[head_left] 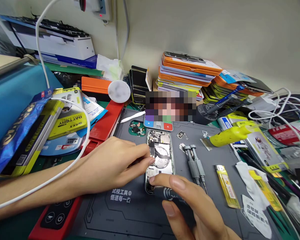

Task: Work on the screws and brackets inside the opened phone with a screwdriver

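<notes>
An opened phone (167,168) lies on the grey work mat (115,220), its inside facing up with a round coil and metal plates showing. My left hand (126,161) is closed at the phone's left edge, thumb and curled fingers pressed against it; what lies beneath the fingertips is hidden. Over the phone's lower end, my right hand (192,196) is closed around a dark grey screwdriver (168,193) with silver rings, seen only in part. Its index fingertip touches the phone's bottom left corner. Two grey screwdrivers (195,163) lie to the right of the phone.
Small metal parts (182,134), a yellow lighter (227,186) and a yellow bottle (227,136) are on the right. Battery boxes (70,123) and a red device (105,121) crowd the left. A white cable (86,133) hangs across my left forearm. Stacked orange cases (190,68) stand behind.
</notes>
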Motion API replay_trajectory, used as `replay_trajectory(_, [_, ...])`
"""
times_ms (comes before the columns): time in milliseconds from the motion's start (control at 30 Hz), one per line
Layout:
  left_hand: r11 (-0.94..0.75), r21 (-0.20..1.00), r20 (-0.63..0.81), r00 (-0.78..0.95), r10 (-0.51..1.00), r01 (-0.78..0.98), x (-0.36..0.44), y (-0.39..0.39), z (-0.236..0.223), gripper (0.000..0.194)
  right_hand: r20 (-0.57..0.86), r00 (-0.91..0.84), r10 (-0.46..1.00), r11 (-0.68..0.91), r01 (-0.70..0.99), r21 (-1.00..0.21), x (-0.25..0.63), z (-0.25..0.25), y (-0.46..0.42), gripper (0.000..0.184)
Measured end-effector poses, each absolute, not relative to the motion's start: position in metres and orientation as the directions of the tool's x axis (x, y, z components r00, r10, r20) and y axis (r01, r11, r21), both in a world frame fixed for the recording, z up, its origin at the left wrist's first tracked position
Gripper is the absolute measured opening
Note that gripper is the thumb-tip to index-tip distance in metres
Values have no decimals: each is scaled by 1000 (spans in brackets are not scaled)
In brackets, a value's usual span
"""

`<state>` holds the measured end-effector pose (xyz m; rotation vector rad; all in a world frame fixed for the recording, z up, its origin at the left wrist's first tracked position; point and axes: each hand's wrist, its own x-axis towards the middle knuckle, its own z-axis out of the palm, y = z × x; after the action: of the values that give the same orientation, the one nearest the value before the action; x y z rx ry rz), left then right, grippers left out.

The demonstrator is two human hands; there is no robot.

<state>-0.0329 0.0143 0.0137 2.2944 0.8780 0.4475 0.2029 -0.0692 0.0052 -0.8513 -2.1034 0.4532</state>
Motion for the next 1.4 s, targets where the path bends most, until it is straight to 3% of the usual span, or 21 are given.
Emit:
replay_trajectory(500, [-592,662,106,725,681,460,-33,13,14,29,536,-465,705,709,436,-554,201,9,-64,73])
replay_trajectory(733, [-604,636,98,726,680,480,-32,16,13,29,547,-528,650,760,464,-455,203,14,-62,36])
replay_trajectory(867, [-610,629,101,728,678,481,-33,15,13,29,594,-481,645,760,484,-433,205,15,-63,47])
replay_trajectory(1067, [-601,637,91,728,680,483,-34,13,12,29,598,-423,681,731,448,-515,205,11,-66,60])
replay_trajectory(1400, [-605,645,95,737,669,466,-34,14,12,27,573,-433,695,718,458,-524,203,12,-66,60])
